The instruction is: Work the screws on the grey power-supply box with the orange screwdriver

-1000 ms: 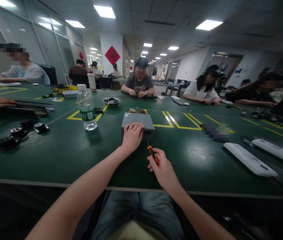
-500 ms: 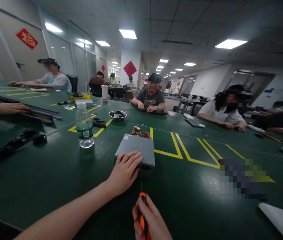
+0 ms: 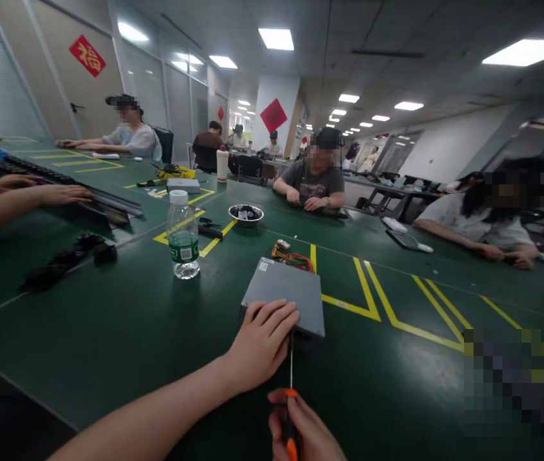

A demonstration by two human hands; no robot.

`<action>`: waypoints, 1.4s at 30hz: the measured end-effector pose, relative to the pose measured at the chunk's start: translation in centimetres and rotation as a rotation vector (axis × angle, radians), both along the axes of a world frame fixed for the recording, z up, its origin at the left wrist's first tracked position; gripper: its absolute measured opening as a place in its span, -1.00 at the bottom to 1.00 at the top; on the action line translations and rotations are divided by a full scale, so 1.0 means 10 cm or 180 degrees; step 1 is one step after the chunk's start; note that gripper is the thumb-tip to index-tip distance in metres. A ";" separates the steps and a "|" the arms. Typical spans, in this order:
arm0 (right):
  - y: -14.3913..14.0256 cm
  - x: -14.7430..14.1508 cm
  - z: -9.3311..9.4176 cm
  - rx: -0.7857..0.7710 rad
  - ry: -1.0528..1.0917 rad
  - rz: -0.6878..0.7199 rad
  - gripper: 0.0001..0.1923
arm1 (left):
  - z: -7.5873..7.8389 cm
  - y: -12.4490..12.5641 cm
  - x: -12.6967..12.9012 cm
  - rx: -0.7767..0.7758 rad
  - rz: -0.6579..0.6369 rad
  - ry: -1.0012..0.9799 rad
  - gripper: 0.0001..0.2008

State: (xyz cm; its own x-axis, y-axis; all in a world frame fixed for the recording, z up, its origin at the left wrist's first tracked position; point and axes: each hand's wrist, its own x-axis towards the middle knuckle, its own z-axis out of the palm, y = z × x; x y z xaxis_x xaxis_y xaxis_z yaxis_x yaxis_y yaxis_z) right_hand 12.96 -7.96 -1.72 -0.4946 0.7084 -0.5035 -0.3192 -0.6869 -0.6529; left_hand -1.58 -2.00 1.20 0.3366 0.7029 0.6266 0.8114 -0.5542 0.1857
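Screwdriver (image 3: 290, 384) tip now meets grey box (image 3: 285, 296) near edge; right hand (image 3: 303, 432) closed on handle, left hand (image 3: 260, 342) flat, open atop box at frame centre.

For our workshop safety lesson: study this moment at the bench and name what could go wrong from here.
1. The screwdriver shaft runs right beside the left hand that rests on the grey metal box; a slip could jab the fingers.
2. The right hand grips at the frame's bottom edge, so aim may suffer.
3. The water bottle stands near the box's coloured wires; a knock might spill it.
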 end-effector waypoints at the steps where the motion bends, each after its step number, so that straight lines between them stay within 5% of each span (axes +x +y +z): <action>1: -0.04 -0.01 0.05 -0.0136 0.0010 -0.0098 -0.49 | 0.00 0.00 0.00 -0.0034 -0.0009 0.0005 -0.62; 7: -0.24 -0.18 0.27 0.0134 -0.0284 -0.1382 -0.69 | 0.02 0.01 -0.03 -0.0081 -0.0088 -0.0044 -0.64; 12: -0.31 -0.31 0.30 -0.0153 -0.0114 -0.1841 -0.74 | 0.02 0.04 -0.02 -0.0021 -0.0073 -0.0199 -0.70; 25: -0.32 -0.19 0.52 -0.0703 0.0902 -0.1636 -0.79 | 0.00 -0.05 0.01 0.0067 0.0087 -0.0254 -0.75; 42: -0.36 -0.28 0.38 -0.0782 0.1566 -0.1594 -0.79 | -0.06 -0.05 0.00 0.0256 0.0018 -0.0189 -0.77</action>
